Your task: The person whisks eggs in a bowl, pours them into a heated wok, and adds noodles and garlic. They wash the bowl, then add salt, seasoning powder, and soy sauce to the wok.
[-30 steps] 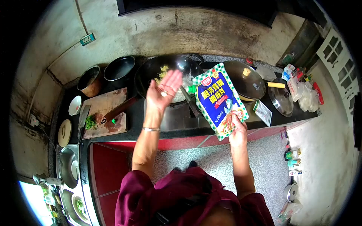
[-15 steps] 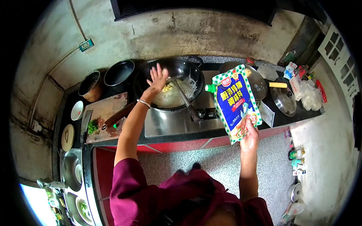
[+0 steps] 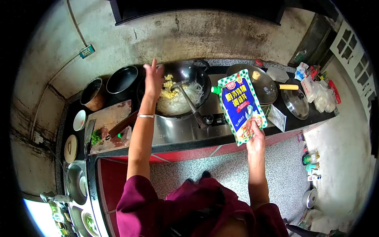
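Note:
My right hand (image 3: 256,138) grips the lower end of a blue seasoning pouch (image 3: 241,102) with a green-checked border and a green spout cap (image 3: 215,90). The pouch is held up over the front of the stove, its printed side toward me. My left hand (image 3: 154,81) is raised over the left side of a black wok (image 3: 173,107), fingers apart and slightly blurred, with nothing in it. In the wok lie pale, thin noodles (image 3: 179,103) and yellow, egg-like pieces (image 3: 169,85). A long-handled metal turner (image 3: 189,102) rests in the wok, its handle leaning over the front rim.
Left of the stove is a cutting board (image 3: 114,118) with a cleaver (image 3: 89,132) and chopped greens (image 3: 96,136). Two dark pots stand behind it. To the right are a covered pan (image 3: 263,85), a metal lid (image 3: 295,103) and plastic bags (image 3: 323,96). A sink (image 3: 77,185) lies lower left.
My left hand has shifted left and up, uncovering the yellow pieces in the wok. The pouch in my right hand has moved slightly left and up.

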A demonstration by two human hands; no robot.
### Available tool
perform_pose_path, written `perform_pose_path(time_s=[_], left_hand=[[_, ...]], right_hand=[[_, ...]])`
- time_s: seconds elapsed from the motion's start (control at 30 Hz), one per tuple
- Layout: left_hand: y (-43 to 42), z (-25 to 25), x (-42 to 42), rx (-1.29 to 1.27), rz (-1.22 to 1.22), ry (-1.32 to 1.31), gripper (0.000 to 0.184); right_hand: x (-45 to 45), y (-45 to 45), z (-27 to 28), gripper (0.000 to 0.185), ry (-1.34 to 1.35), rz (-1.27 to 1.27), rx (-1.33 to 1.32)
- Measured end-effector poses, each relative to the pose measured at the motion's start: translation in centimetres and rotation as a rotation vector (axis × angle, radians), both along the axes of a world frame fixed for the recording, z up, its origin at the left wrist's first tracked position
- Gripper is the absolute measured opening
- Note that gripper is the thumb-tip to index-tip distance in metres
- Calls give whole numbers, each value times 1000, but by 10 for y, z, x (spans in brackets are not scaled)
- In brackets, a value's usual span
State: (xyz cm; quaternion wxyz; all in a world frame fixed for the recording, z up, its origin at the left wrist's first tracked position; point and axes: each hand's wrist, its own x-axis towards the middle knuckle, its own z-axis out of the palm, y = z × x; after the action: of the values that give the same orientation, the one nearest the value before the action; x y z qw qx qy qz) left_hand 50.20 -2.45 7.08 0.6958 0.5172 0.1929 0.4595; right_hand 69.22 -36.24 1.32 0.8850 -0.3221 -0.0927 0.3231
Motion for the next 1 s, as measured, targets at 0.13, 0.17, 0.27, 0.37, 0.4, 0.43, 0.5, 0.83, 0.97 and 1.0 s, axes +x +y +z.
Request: perform_pose_path(time_s=[0.13, 0.17, 0.27, 0.37, 0.4, 0.43, 0.5, 0.83, 0.97, 1.0], left_hand=[[-41, -3, 1, -502, -304, -574, 77], [-58, 1, 4, -572, -364, -661, 77], [-90, 4, 13, -612, -450, -765, 78], [-109, 9, 21, -606, -507, -759, 78], [-110, 3, 22, -513, -641, -768, 78], [-115, 0, 26, -524, -684, -803, 77], [-125, 7, 27, -619, -625, -792, 76], [-128, -6, 16, -746, -425, -741, 76], [-134, -1, 18, -877, -230, -670, 70], [-136, 3, 16, -882, -222, -649, 68]], right_hand=[[6, 7, -2, 23, 12, 10, -2], [7, 6, -2, 22, -10, 18, -26], [3, 10, 12, 24, -33, 49, -13], [5, 14, 21, 27, -139, 110, -49], [3, 16, 28, 28, -156, 120, -51], [4, 17, 30, 29, -199, 117, -72], [-5, 19, 51, 28, -252, 123, -60], [-18, 34, 106, 19, -898, 141, -229], [-33, 30, 132, 11, -1191, 58, -300], [-35, 31, 132, 12, -1191, 41, -288]])
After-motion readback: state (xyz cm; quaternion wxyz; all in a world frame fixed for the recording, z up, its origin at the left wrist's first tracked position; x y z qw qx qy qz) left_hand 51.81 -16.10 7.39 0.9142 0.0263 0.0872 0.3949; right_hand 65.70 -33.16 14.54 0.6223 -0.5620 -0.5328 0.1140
